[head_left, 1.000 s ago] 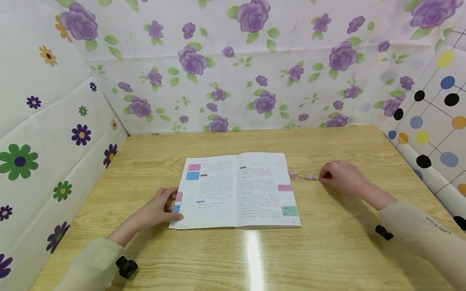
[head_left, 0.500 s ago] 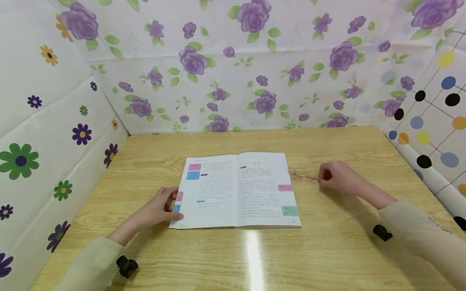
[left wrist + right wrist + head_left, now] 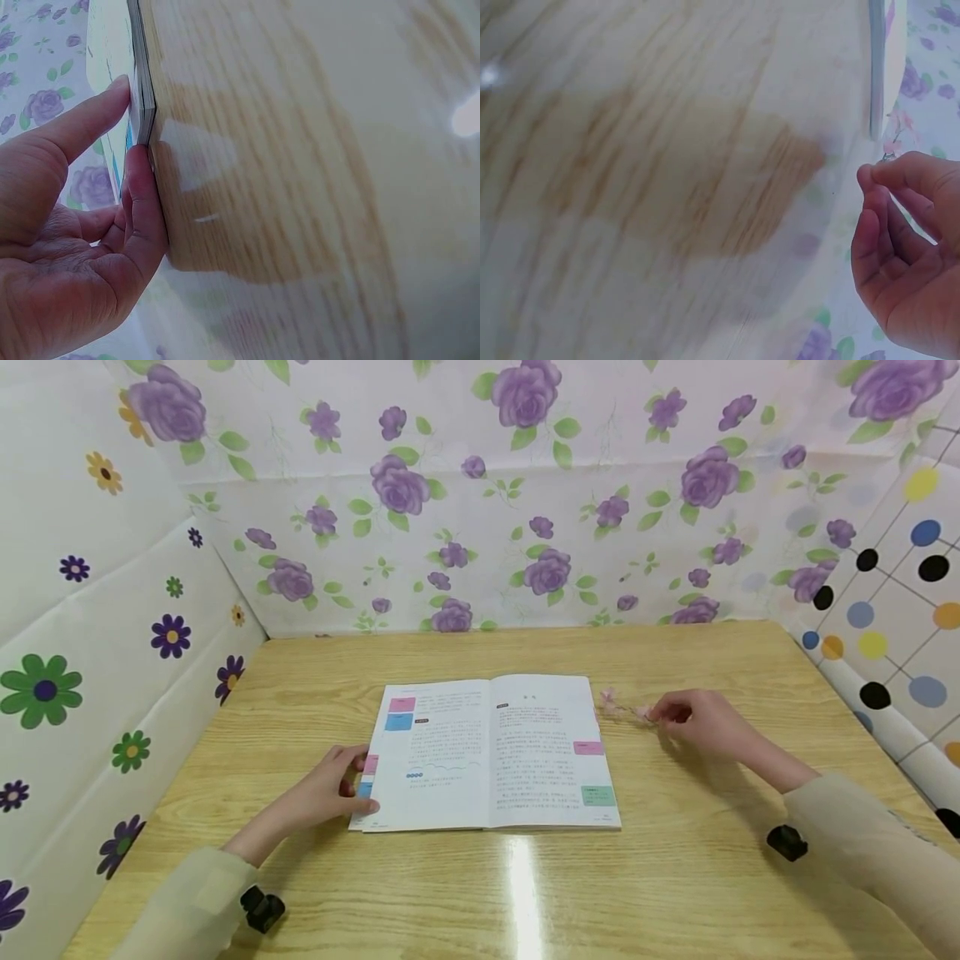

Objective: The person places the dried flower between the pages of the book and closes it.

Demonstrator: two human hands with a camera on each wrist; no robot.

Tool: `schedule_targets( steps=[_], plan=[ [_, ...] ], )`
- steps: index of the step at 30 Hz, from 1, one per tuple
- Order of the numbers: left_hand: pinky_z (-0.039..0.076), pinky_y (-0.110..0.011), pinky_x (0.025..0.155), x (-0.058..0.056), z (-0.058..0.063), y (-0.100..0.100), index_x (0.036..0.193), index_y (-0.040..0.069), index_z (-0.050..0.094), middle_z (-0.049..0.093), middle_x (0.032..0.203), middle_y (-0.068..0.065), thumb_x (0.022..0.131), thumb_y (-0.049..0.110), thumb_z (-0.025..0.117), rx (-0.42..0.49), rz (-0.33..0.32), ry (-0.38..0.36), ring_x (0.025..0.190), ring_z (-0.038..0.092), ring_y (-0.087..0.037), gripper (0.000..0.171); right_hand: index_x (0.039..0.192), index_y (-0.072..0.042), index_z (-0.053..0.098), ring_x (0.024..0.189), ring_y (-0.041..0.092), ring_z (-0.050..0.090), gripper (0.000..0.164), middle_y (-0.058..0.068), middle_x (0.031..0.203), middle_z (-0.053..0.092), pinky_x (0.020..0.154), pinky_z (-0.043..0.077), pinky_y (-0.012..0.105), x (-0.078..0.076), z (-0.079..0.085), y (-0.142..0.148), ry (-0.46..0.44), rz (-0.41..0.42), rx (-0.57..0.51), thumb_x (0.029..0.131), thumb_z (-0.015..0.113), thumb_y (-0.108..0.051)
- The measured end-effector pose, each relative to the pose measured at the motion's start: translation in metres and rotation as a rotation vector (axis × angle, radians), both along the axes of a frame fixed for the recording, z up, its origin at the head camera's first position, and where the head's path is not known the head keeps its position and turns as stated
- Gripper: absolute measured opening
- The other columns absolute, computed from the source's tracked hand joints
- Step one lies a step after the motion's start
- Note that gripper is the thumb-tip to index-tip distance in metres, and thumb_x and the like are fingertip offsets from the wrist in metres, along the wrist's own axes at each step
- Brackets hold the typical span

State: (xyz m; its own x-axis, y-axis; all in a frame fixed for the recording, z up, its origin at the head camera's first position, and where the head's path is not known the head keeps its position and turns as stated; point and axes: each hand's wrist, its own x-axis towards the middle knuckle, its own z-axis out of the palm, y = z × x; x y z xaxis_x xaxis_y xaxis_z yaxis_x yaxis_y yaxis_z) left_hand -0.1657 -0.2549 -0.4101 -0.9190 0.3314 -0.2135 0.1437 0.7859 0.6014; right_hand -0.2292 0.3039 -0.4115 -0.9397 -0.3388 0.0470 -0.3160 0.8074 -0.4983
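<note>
An open book [image 3: 442, 793] with printed pages and pink, blue and green tabs lies flat on the wooden table. My left hand [image 3: 318, 792] holds its left edge. In the left wrist view the thumb [image 3: 101, 116] is on the page side and curled fingers lie against the lower edge. To the right of the book, my right hand [image 3: 701, 724] pinches the end of a pink blossom sprig [image 3: 609, 700] between thumb and forefinger. The sprig's blossoms point left, close to the book's right edge. In the right wrist view the sprig [image 3: 902, 129] is partly hidden behind the fingers.
The wooden table [image 3: 450, 893] stretches around the book, with a bright reflection in front. Flower-patterned cloth [image 3: 465, 510] stands behind and at the left; a dotted cloth [image 3: 892, 610] stands at the right. Black wrist devices [image 3: 262, 908] are worn at both sleeves.
My right hand has shifted slightly left, and the sprig's blossoms have swung up toward the far side beside the book's edge. My left hand and the book have stayed put.
</note>
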Motion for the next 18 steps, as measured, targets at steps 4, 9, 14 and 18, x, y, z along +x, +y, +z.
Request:
schedule_targets(
  steps=[4,9,14,18],
  plan=[
    [0.037,-0.024,0.071,0.0,-0.001,-0.001,0.149,-0.004,0.03,0.044,0.12,-0.015,0.084,0.032,0.078,-0.005,-0.007,0.006,0.088,0.044,-0.018,0.088,0.103,-0.012,0.076,0.078,0.013,0.06,0.019,0.008,0.097,0.074,0.067,0.048,0.025,-0.001,0.003,0.003,0.011,-0.017,-0.015,0.092,0.061,-0.005],
    [0.037,-0.023,0.07,-0.001,-0.002,-0.001,0.15,-0.003,0.03,0.043,0.12,-0.015,0.084,0.031,0.079,-0.001,0.0,0.002,0.088,0.044,-0.018,0.088,0.104,-0.01,0.076,0.079,0.012,0.062,0.018,0.011,0.1,0.075,0.066,0.049,0.023,-0.002,0.01,0.004,0.063,-0.003,-0.033,0.092,0.064,-0.004],
    [0.037,-0.023,0.07,-0.001,-0.002,-0.001,0.15,-0.002,0.03,0.043,0.12,-0.014,0.084,0.031,0.079,0.008,0.01,-0.009,0.089,0.044,-0.019,0.089,0.105,-0.01,0.076,0.081,0.012,0.063,0.018,0.011,0.101,0.075,0.068,0.049,0.024,-0.004,0.016,0.002,0.069,-0.011,-0.035,0.094,0.063,-0.006],
    [0.037,-0.023,0.07,-0.001,-0.002,-0.001,0.15,-0.002,0.031,0.042,0.119,-0.014,0.084,0.03,0.079,0.008,0.015,-0.011,0.089,0.044,-0.019,0.088,0.107,-0.012,0.076,0.084,0.014,0.063,0.019,0.012,0.105,0.074,0.067,0.049,0.025,-0.007,0.02,-0.003,0.062,-0.011,-0.043,0.097,0.061,-0.01]
  ],
)
